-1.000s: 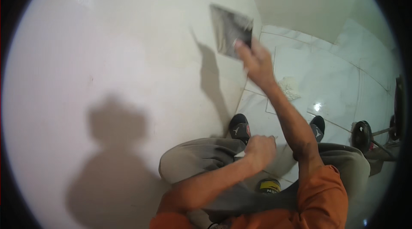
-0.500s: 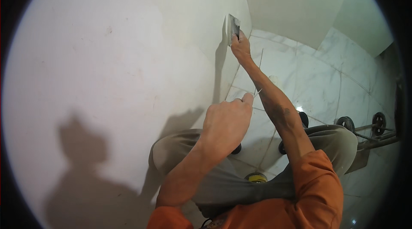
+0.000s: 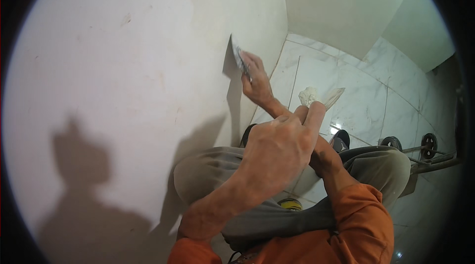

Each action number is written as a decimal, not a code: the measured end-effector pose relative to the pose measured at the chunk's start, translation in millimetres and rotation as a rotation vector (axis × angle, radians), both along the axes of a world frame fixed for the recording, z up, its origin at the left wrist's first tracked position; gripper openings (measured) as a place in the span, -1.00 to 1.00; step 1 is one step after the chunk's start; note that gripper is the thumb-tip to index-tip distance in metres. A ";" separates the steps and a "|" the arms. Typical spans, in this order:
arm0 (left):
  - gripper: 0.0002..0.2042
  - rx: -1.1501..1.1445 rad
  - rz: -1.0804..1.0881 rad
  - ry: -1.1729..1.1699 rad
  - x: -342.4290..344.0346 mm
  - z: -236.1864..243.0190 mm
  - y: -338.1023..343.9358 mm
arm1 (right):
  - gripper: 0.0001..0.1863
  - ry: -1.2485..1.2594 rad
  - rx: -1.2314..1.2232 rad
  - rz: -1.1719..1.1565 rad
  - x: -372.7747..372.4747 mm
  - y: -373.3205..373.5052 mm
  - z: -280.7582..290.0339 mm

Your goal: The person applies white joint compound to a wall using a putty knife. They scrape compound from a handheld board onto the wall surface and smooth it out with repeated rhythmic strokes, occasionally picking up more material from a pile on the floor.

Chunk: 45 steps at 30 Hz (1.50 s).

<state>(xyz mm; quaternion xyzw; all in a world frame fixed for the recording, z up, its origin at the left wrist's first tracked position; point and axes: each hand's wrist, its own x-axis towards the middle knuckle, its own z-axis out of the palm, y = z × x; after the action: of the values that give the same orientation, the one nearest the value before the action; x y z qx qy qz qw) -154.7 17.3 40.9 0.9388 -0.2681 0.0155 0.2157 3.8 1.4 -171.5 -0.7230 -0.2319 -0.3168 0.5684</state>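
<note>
My right hand [image 3: 255, 78] grips a flat metal trowel [image 3: 236, 56], held almost edge-on at the pale wall [image 3: 123, 80] on the left, low near the corner. Closer to the camera, my left hand [image 3: 277, 145] is closed round a small tool with a thin, pale, flat blade [image 3: 334, 97], crossing in front of my right forearm. Beyond those fingers a heap of white paste [image 3: 308, 94] shows on the white marbled tiles [image 3: 361, 85]; my left hand hides its lower part.
My bent legs in grey trousers [image 3: 376, 165] and dark shoes [image 3: 340, 140] are below. A wheeled metal frame [image 3: 428, 146] stands at the right. Wall panels [image 3: 336, 1] meet the floor at the back. A yellow can [image 3: 291, 203] shows between my legs.
The trowel first moved up toward the corner, then left and down along the wall. My left hand rose from above my lap up and to the right, over my right forearm.
</note>
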 end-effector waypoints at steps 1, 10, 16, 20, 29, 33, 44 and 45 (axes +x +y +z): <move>-0.87 0.002 0.001 -0.002 0.6 -3.4 -1.3 | -0.33 -0.002 0.002 0.001 -8.1 1.7 -1.4; -0.85 -0.378 -0.232 -0.061 -13.4 -17.7 -43.2 | -0.63 0.230 0.069 -0.043 -32.8 -62.4 -17.7; -0.82 -0.513 -0.407 -0.094 -14.9 -29.4 -67.8 | -0.69 0.580 0.976 0.160 -12.8 -138.7 15.0; -0.84 -0.565 -0.412 -0.167 -17.0 -53.7 -81.6 | -0.74 0.300 -0.513 -0.465 -25.9 -150.7 27.3; -0.85 -0.637 -0.365 -0.070 -10.7 -55.4 -56.9 | -0.74 0.878 0.476 0.336 7.8 -229.0 82.0; -0.87 -0.651 -0.397 -0.046 -22.5 -46.4 -53.4 | -0.76 0.686 -0.052 0.170 -9.8 -331.5 90.9; -0.78 -0.509 -0.229 0.014 -20.7 -34.1 -40.9 | -0.78 0.475 -0.162 0.068 -57.0 -353.4 88.6; -0.78 -0.473 -0.234 -0.030 -19.8 -28.8 -42.8 | -0.77 0.764 0.333 0.219 -61.1 -336.7 94.4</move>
<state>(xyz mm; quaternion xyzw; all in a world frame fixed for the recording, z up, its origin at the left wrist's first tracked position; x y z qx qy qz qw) -174.5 -25.5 12.1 0.8247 -0.3668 0.0668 0.4253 -57.3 -335.3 -77.1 -0.6578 -0.0259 0.0025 0.7527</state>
